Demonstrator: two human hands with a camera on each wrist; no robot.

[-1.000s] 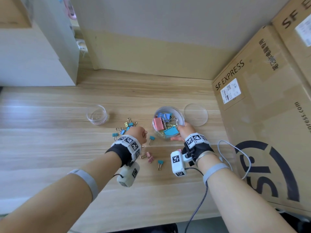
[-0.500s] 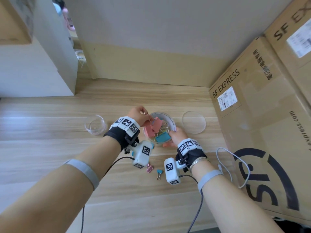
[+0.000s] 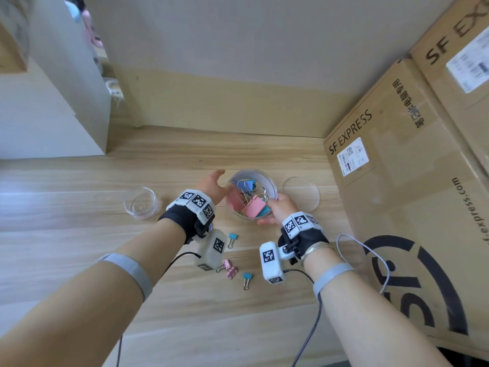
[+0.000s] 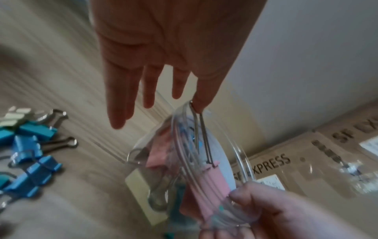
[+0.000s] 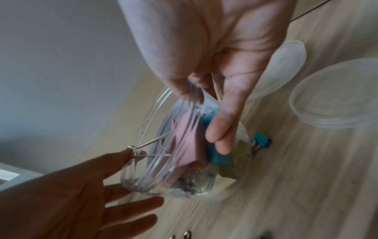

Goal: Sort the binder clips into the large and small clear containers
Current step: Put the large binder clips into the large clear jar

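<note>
Pink clip [image 3: 253,208] now dropped inside large container [image 3: 267,181]; left hand [image 3: 211,185] fingers spread, one fingertip touching clip's wire handle; right hand [image 3: 280,207] pinches container rim.

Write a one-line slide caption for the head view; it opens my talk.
Right hand tilts large clear round container of pink and blue binder clips; open left hand beside it.

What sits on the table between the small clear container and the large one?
Only the left hand, open beside the large container; the table by the small container is bare, per the head view.
</note>
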